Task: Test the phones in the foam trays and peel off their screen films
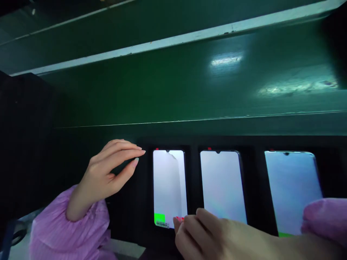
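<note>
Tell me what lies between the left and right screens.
In the head view, the middle screen lies between the left screen and right screen; the right hand partly hides it.

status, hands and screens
Left hand open beside left notched phone screen. Right hand at that screen's lower right corner, contact unclear. Right arm partly covers middle screen and right screen.

The scene is dim, its left side and upper right corner sunk in near-black. Three screens (222, 184) glow brightest, white to bluish; a grey shade curves down the leftmost. Glare patches streak the green surface (135, 90) toward the right. The left hand (108, 169) is softly lit; the right forearm (255, 236) darkens toward the corner.
</note>
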{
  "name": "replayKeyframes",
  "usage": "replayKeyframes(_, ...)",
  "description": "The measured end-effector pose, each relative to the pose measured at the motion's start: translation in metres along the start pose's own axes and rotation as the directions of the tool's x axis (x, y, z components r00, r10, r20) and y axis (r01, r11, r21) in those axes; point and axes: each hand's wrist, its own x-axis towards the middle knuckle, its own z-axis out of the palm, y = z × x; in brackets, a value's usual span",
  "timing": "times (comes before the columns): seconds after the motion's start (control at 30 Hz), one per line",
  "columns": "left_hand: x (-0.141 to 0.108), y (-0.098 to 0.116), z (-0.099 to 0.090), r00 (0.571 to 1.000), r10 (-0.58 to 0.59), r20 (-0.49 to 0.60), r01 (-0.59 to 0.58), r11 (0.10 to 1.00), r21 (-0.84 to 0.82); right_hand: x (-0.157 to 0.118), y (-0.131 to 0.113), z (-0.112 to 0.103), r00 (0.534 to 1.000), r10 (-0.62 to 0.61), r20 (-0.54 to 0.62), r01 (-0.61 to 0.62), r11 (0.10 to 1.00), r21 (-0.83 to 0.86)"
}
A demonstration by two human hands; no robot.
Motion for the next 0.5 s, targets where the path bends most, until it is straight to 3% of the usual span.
replayKeyframes(0.07,-0.002,0.000,0.006,0.999,-0.036,-0.029,0.036,0.999,-0.009,0.008,0.016,-0.001,0.999,0.044,-0.023,-0.042,0.996,0.082)
replayKeyframes(0.17,-0.009,0.000,0.014,0.991,-0.099,-0.086,0.098,0.995,-0.010,0.020,0.056,-0.006,0.960,0.277,-0.035,-0.248,0.903,0.351)
replayKeyframes(0.27,-0.025,0.004,0.017,0.971,-0.180,-0.158,0.183,0.983,0.001,0.027,0.102,-0.016,0.838,0.545,0.005,-0.403,0.612,0.681)
replayKeyframes(0.33,-0.040,0.010,0.018,0.959,-0.232,-0.166,0.234,0.972,-0.004,0.027,0.123,-0.024,0.719,0.693,0.060,-0.490,0.443,0.751)
replayKeyframes(0.43,-0.063,0.020,0.019,0.958,-0.252,-0.138,0.251,0.968,-0.020,0.023,0.134,-0.034,0.547,0.830,0.110,-0.593,0.292,0.750)
replayKeyframes(0.5,-0.077,0.028,0.020,0.961,-0.247,-0.121,0.245,0.969,-0.032,0.020,0.131,-0.038,0.499,0.857,0.125,-0.609,0.245,0.754)
